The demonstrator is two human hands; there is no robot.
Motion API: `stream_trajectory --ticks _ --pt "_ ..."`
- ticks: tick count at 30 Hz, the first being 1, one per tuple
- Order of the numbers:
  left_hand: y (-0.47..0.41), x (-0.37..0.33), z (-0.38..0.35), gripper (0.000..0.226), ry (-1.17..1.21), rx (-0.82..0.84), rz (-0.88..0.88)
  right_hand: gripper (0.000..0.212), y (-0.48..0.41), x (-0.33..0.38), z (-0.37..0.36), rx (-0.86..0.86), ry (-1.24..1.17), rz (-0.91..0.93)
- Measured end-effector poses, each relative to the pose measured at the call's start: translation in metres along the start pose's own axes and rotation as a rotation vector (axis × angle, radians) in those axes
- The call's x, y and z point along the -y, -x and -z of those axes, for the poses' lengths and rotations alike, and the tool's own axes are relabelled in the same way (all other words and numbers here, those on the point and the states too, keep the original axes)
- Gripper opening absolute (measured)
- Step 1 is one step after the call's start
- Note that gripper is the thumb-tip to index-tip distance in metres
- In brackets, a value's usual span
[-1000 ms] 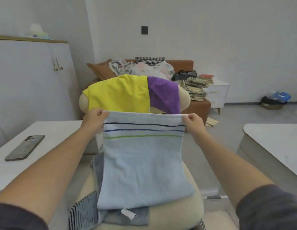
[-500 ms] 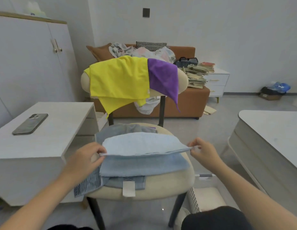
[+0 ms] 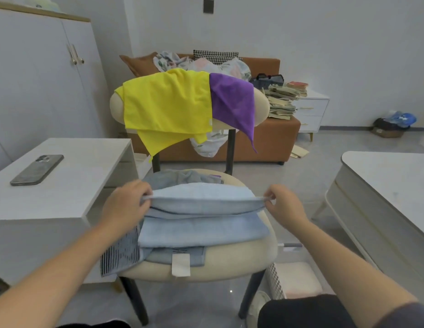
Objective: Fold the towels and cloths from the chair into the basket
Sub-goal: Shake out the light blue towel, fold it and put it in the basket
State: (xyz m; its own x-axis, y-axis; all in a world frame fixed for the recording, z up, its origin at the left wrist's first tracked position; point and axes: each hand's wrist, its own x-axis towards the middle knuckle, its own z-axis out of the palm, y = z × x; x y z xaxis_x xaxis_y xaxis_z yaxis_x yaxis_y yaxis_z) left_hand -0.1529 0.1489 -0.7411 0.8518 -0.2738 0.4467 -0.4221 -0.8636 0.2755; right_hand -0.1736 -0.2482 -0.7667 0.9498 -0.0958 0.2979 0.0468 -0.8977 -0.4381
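Note:
A light blue towel [image 3: 204,223] lies doubled over on the cream chair seat [image 3: 230,266]. My left hand [image 3: 126,204] pinches its upper left corner and my right hand [image 3: 284,204] pinches its upper right corner, holding the top layer just above the lower one. Under it lie a grey-blue cloth [image 3: 180,255] with a white tag and a dark striped cloth [image 3: 118,256] hanging off the left. A yellow cloth [image 3: 166,107] and a purple cloth [image 3: 232,100] drape over the chair back. A white perforated basket [image 3: 277,282] stands on the floor at the lower right, holding a pale folded cloth [image 3: 298,278].
A white desk [image 3: 64,185] with a phone [image 3: 37,170] stands to the left. A white table [image 3: 383,185] is on the right. Behind the chair are a brown sofa [image 3: 277,129] with bedding, a stack of books [image 3: 282,100] and a white cabinet [image 3: 40,79].
Both hands brought the towel's top edge down from chest height toward me, folding it in half onto the seat. The camera tilted downward.

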Motion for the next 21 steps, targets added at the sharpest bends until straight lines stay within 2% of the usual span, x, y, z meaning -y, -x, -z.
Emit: stream_trajectory --ticks 4,8,14,17,21 --pt "-0.092 -0.001 0.032 0.010 -0.002 -0.079 0.198 0.015 -0.080 0.023 0.030 -0.066 -0.034 -0.075" --pt "-0.129 -0.004 0.049 0.006 -0.001 -0.169 0.210 0.020 -0.120 0.036 0.047 -0.149 -0.068 -0.072" --pt "-0.087 0.001 0.032 0.012 0.101 -0.231 0.069 0.020 -0.090 0.018 0.033 -0.209 -0.145 0.044" --pt "-0.042 0.004 0.019 0.015 0.099 -0.126 -0.100 0.027 -0.052 0.003 0.022 -0.096 -0.103 0.134" --pt "0.015 0.010 -0.005 0.005 -0.045 0.034 -0.235 0.027 -0.002 -0.011 0.004 0.044 0.001 0.189"
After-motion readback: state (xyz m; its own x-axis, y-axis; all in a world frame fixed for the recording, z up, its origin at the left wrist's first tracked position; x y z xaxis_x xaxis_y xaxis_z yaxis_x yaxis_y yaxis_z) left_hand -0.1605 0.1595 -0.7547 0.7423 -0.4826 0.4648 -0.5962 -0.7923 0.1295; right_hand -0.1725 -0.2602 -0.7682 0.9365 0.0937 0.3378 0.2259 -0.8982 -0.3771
